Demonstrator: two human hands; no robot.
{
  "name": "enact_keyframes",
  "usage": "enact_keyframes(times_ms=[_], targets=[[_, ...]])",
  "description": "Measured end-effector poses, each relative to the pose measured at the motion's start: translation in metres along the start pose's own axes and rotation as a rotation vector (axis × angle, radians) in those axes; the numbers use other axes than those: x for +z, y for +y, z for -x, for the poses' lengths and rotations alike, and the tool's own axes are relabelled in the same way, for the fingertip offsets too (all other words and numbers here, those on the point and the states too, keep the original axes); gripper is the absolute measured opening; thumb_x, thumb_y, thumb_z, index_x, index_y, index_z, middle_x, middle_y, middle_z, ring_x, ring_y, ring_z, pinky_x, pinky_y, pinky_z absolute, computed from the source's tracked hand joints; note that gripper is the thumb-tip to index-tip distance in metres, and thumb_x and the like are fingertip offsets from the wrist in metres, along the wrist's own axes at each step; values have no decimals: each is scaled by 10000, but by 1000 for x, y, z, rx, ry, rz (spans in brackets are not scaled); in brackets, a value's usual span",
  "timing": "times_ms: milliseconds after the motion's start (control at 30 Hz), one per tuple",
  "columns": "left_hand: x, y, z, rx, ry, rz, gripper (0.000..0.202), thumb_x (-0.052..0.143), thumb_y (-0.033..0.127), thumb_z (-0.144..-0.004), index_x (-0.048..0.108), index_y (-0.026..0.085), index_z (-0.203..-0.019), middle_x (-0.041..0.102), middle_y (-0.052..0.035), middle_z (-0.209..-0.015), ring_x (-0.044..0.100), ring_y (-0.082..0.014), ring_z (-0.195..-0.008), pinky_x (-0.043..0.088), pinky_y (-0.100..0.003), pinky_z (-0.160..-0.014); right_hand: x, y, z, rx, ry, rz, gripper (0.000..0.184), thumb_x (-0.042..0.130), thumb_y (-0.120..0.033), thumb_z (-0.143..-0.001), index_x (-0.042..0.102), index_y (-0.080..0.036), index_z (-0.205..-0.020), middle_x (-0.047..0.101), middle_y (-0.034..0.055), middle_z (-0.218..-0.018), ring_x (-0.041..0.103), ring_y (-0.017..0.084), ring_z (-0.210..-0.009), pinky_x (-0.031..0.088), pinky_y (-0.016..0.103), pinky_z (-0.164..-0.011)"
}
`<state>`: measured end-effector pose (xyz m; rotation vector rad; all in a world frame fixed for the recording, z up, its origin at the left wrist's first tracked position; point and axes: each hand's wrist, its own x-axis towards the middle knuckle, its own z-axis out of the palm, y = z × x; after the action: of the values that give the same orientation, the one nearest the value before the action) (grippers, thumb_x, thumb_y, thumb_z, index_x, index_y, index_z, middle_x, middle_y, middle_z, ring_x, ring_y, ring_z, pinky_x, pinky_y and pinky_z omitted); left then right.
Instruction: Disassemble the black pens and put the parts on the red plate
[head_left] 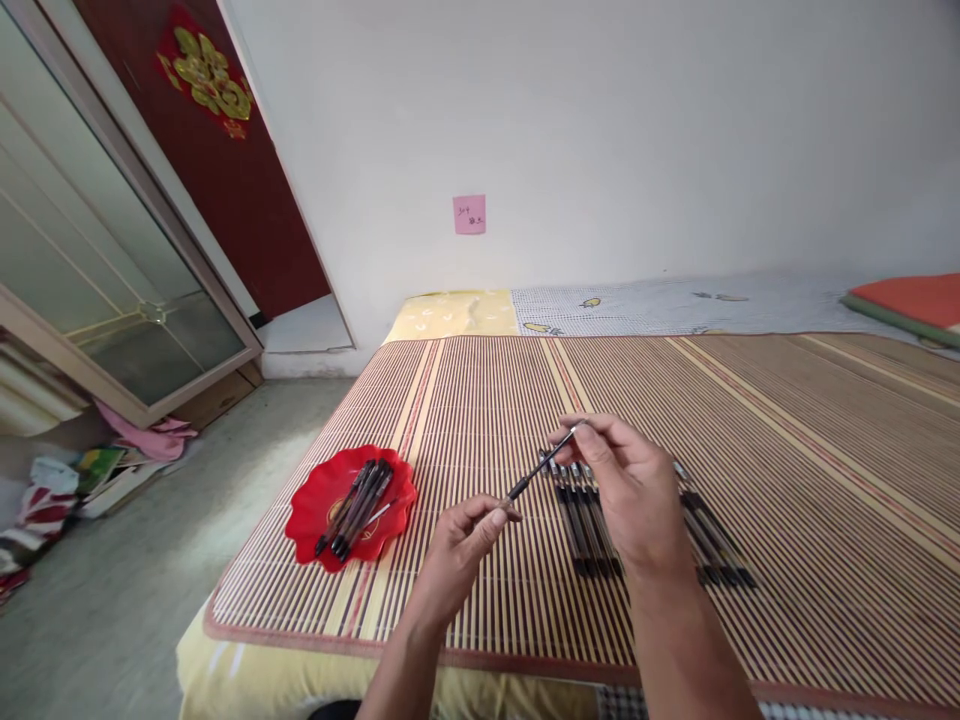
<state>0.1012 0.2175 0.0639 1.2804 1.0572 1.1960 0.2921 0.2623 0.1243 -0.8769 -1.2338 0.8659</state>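
A slim dark pen (541, 467) slants up to the right between my two hands, above the mat. My left hand (466, 540) is closed on its lower, thicker black end. With thumb and fingertips, my right hand (626, 480) pinches the upper end, where a small pale bit shows. Whether the thin length is a bare refill I cannot tell. Below and behind my right hand lies a row of several black pens (589, 525), partly hidden by that hand. More pens (360, 508) lie in a red scalloped plate (304, 510) on the left, with a thin white stick.
A striped bamboo mat (480, 400) covers the bed, with yellow bedding (285, 680) at its front edge. An orange and green folded cloth (911, 302) lies at the far right. A pink note (469, 214) is on the wall. A glass-panelled door (112, 230) stands left.
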Motion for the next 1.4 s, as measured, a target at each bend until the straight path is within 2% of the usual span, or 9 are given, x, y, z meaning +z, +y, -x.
enact_keyframes(times_ms=[100, 200, 267, 400, 700, 933, 1067, 1200, 1400], targets=[[5, 2, 3, -24, -62, 102, 435, 635, 555, -947, 778, 145, -935, 369, 54, -592, 278, -111, -565, 220, -273, -570, 3, -1, 1, 20, -162, 16, 252, 662, -412, -966, 779, -240, -1109, 788, 62, -969, 713, 178, -823, 603, 336, -781], [10, 4, 5, -23, -94, 210, 434, 583, 528, -989, 757, 135, -933, 330, 66, -571, 239, -103, -542, 179, -283, -549, 3, 3, -1, 46, -366, 89, 272, 650, -430, -971, 791, -271, -1141, 793, 64, -1031, 724, 198, -907, 595, 365, -851], [12, 5, 5, -32, -91, 270, 425, 576, 516, -996, 744, 133, -922, 330, 68, -565, 231, -99, -533, 166, -287, -540, 0, 7, -3, 81, -414, 115, 295, 626, -462, -980, 797, -276, -1132, 792, 71, -1065, 726, 212, -948, 590, 383, -869], [15, 5, 6, -32, -87, 330, 404, 593, 501, -991, 729, 128, -912, 338, 67, -562, 234, -94, -525, 164, -287, -532, -2, 15, -5, 126, -337, 74, 341, 596, -500, -990, 797, -259, -1122, 790, 87, -1091, 729, 224, -980, 583, 396, -873], [25, 7, 8, -62, -129, 412, 376, 617, 486, -971, 705, 129, -891, 357, 61, -580, 242, -88, -525, 159, -284, -523, 10, 6, 0, 158, -433, -32, 250, 628, -426, -974, 808, -264, -1033, 788, 59, -1051, 708, 211, -1042, 548, 387, -968], [30, 8, 8, -65, -140, 436, 368, 653, 487, -949, 695, 131, -866, 341, 67, -580, 223, -84, -523, 150, -280, -516, 10, 11, -4, 221, -327, -39, 250, 804, -461, -824, 749, -218, -804, 733, 28, -843, 678, 190, -842, 550, 332, -803], [32, 6, 9, -64, -134, 498, 340, 639, 447, -969, 704, 125, -882, 344, 64, -574, 230, -82, -519, 150, -279, -517, 7, 13, -3, 212, -352, -65, 298, 676, -513, -928, 774, -232, -948, 759, 60, -1005, 689, 215, -998, 519, 370, -925], [32, 4, 9, -55, -134, 529, 333, 624, 429, -982, 709, 118, -902, 349, 61, -575, 235, -82, -519, 153, -280, -519, 4, 14, -2, 225, -408, -133, 272, 620, -440, -975, 791, -258, -1081, 761, 73, -1150, 668, 233, -1141, 469, 406, -1042], [33, 5, 9, -71, -135, 514, 338, 641, 437, -971, 705, 115, -892, 341, 63, -574, 229, -82, -524, 147, -280, -524, 4, 17, -5, 225, -360, -88, 214, 752, -442, -882, 760, -229, -865, 748, 37, -942, 669, 197, -951, 502, 360, -946]])
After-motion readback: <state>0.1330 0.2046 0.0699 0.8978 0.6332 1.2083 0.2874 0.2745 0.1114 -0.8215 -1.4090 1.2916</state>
